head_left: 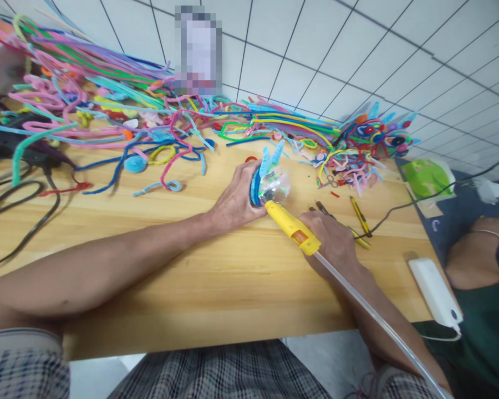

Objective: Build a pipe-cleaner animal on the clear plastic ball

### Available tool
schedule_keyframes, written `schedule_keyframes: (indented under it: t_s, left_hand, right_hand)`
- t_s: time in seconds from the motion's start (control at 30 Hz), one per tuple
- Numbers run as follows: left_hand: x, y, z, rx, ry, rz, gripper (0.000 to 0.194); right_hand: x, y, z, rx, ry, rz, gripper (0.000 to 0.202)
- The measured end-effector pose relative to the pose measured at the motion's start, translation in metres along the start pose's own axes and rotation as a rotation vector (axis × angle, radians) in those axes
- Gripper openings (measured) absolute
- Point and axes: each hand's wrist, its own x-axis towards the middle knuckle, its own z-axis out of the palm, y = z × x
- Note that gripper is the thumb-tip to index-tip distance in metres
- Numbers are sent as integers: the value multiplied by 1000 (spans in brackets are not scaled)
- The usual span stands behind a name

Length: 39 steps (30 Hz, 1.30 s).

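Note:
My left hand (pixel 240 191) is closed around a small pipe-cleaner craft piece (pixel 255 185) with blue coiled sides and a clear, shiny rounded front. Two light blue fuzzy spikes (pixel 271 155) stick up from its top. In my right hand (pixel 331 238) is a yellow hot glue gun (pixel 293 227), gripped from its right side, with a long clear glue stick (pixel 370 310) trailing from its back end. The gun's nozzle end points at the lower edge of the craft piece; whether it touches is hidden.
Bundles of coloured pipe cleaners (pixel 108 72) lie along the tiled wall. Finished-looking colourful pieces (pixel 376 133) stand at the back right. A yellow utility knife (pixel 360 216), a white power bank (pixel 434 291) and a black cord (pixel 399 206) are at right. Another person's arm (pixel 474 252) is beyond the table edge.

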Motion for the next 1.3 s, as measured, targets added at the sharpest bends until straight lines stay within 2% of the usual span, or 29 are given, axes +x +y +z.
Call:
schedule_keyframes:
  t_s: [0.33, 0.77, 1.3]
  left_hand:
    - [0, 2, -1, 30, -9, -9, 104]
    - [1, -1, -2, 24, -20, 13, 104]
    - [-1, -2, 0, 35, -2, 43, 99]
  right_hand:
    - [-6, 3, 1, 49, -77, 58, 24]
    - [4, -2, -2, 15, 25, -14, 21]
    - [4, 2, -4, -1, 36, -40, 9]
